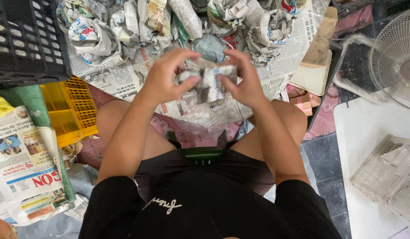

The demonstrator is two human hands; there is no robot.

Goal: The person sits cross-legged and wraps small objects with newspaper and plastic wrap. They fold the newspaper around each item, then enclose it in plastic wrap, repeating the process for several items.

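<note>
The newspaper wrap (208, 86) hides its contents; the white fan (397, 55) and black crate (26, 40) are perhaps half cropped.

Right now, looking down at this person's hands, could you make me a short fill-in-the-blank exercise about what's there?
1. Both hands, the left hand and the right hand, hold a bundle wrapped in ____.
2. The crate beside the person's left knee is ____ in colour.
3. Beyond the hands lies a pile of wrapped bundles, ____ of them held by a hand.
4. At the far right stands a white ____.

Missing words: newspaper; yellow; none; fan
</note>
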